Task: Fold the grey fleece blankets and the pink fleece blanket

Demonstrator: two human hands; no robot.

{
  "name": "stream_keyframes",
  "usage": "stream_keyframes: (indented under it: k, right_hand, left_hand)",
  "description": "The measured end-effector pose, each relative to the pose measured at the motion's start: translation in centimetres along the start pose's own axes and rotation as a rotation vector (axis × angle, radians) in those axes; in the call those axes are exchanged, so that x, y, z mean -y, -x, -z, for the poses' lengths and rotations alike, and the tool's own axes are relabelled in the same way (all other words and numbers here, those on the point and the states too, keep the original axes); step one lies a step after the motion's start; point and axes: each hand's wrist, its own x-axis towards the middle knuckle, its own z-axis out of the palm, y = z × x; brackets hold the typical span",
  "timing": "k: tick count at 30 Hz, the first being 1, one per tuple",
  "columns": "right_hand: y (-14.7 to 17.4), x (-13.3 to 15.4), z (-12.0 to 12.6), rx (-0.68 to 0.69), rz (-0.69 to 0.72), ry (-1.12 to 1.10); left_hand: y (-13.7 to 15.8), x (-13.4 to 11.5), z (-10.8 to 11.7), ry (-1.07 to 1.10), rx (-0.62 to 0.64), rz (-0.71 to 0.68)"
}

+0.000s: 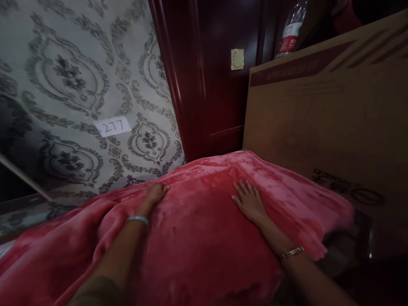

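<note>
A thick red-pink plush blanket is spread in front of me, smooth in the middle and bunched in folds on the left. My left hand, with a pale bangle at its wrist, is closed on the blanket's surface at the left; its curled fingers are partly hidden. Flat on the blanket to the right lies my right hand, fingers spread and pointing away from me. A silver bracelet circles that wrist.
A large cardboard box stands at the right, with a red-labelled bottle by its top edge. Behind the blanket are a dark red wooden panel and patterned wallpaper bearing a paper marked 277.
</note>
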Motion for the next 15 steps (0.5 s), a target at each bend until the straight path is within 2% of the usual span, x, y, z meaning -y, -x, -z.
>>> stream_keyframes:
  k: [5,11,15]
  right_hand:
    - [-0.1,0.0,0.1,0.027,-0.047,0.002]
    - [-0.2,-0.1,0.3,0.067,-0.046,-0.015]
    - [-3.1,-0.5,3.2,0.121,-0.102,-0.109]
  left_hand:
    - [0.3,1.1,-1.6,-0.044,-0.121,0.075]
    - [0.1,1.7,-2.1,0.007,-0.028,0.060]
    - [0.0,2.2,-2.1,0.086,-0.034,0.018]
